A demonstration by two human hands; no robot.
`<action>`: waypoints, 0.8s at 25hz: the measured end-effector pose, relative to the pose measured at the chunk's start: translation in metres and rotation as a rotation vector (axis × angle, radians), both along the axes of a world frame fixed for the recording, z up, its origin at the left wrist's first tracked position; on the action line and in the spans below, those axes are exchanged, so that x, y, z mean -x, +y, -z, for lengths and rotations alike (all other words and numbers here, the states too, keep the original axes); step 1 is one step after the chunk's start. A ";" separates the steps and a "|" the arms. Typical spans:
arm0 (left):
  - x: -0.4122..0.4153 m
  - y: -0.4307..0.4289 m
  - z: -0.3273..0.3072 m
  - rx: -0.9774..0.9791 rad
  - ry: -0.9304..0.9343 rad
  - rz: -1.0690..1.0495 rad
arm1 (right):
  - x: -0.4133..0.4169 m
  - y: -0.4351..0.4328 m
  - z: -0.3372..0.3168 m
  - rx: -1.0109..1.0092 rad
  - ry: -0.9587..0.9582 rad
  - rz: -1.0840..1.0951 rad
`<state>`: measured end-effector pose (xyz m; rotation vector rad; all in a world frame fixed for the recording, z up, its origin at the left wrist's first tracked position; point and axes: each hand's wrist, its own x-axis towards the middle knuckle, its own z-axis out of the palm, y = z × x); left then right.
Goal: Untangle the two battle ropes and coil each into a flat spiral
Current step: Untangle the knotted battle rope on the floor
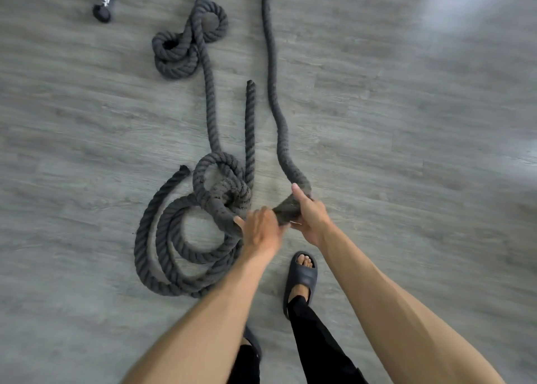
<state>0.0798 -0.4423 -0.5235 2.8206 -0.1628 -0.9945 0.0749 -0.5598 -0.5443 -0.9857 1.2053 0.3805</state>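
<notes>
1. Head view: both hands hold one raised bend of thick dark grey twisted battle rope [286, 209] just above the grey wood-grain floor [406, 151].
2. The left hand [261, 229] curls its fingers over the bend, beside a knotted loop [232, 189].
3. The right hand [309, 215] clamps the bend from the other side, thumb laid along the strand.
4. Beyond the right hand the rope stretches off across the floor; a loose coil [164, 232] lies left of the hands.
5. A second tangle [171, 52] lies farther off, near a black dumbbell [106, 0].
</notes>
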 end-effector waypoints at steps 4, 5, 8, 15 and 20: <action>0.061 -0.012 -0.006 0.220 0.074 0.031 | 0.016 -0.002 0.005 0.249 0.107 0.152; 0.057 0.001 -0.008 0.304 0.113 0.058 | 0.024 -0.003 0.001 0.271 0.082 0.149; 0.024 0.052 -0.004 0.330 0.261 0.364 | 0.054 -0.004 -0.020 0.163 -0.075 0.106; -0.020 0.085 0.007 0.005 0.537 0.828 | 0.089 -0.018 -0.073 -0.068 -0.267 -0.035; 0.043 0.127 0.002 0.197 -0.074 0.633 | 0.105 -0.011 -0.056 0.552 -0.043 -0.282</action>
